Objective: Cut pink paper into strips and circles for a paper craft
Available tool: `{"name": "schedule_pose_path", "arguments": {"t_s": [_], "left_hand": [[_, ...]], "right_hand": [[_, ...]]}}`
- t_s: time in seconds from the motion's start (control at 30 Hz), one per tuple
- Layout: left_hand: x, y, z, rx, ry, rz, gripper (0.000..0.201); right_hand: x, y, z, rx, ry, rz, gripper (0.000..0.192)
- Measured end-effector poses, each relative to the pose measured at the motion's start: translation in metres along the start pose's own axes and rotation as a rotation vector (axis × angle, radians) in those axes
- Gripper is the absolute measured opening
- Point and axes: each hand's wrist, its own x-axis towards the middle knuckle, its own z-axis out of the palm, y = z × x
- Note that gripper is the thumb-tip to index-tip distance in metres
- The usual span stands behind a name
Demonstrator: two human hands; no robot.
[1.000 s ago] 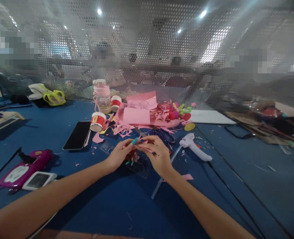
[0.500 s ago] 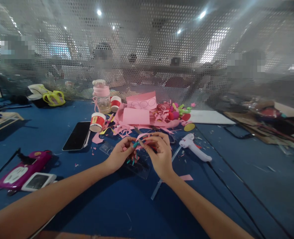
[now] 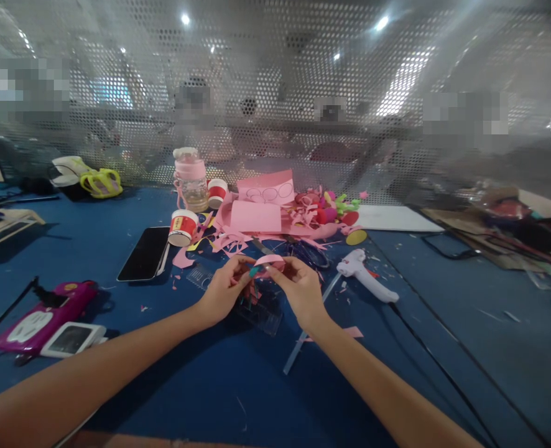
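Observation:
Both hands meet over the middle of the blue table. My left hand [image 3: 223,287] is closed on a small pink and teal paper piece [image 3: 254,272], with teal and pink strips hanging below its fingers. My right hand [image 3: 301,289] pinches a curved pink paper strip [image 3: 270,259] between thumb and fingers, close to the left fingertips. Just beneath the hands lies a clear ruler [image 3: 263,318], partly hidden by them. Scissors [image 3: 310,253] with dark handles rest behind the right hand. Where the strip and the left-hand piece join is hidden by the fingers.
Pink paper scraps and sheets [image 3: 255,216] pile up at the back. Right of my hand lie a white glue gun [image 3: 367,278] with its cable and a glue stick [image 3: 294,356]. To the left are a phone [image 3: 143,254], paper cups [image 3: 183,228], a bottle [image 3: 191,180] and a purple case [image 3: 46,317].
The pink strip now bends into a rounder curve between my hands. My right fingers have drawn in and lowered a little around it. The left hand has stayed nearly still.

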Motion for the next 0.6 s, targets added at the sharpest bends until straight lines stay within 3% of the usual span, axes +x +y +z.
{"name": "schedule_pose_path", "arguments": {"t_s": [0.17, 0.27, 0.37, 0.6], "left_hand": [[-0.002, 0.004, -0.001, 0.131, 0.060, 0.054, 0.018], [-0.003, 0.005, -0.001, 0.167, 0.065, 0.095, 0.017], [-0.003, 0.004, 0.000, 0.138, 0.026, 0.101, 0.022], [0.000, -0.006, 0.002, -0.035, -0.132, -0.036, 0.035]], "right_hand": [[-0.001, 0.000, 0.001, 0.087, -0.052, 0.025, 0.010], [-0.001, -0.002, 0.000, 0.069, -0.017, 0.052, 0.009], [-0.001, -0.004, -0.001, -0.044, 0.046, 0.004, 0.009], [-0.010, -0.003, 0.001, -0.221, 0.057, -0.211, 0.007]]}}
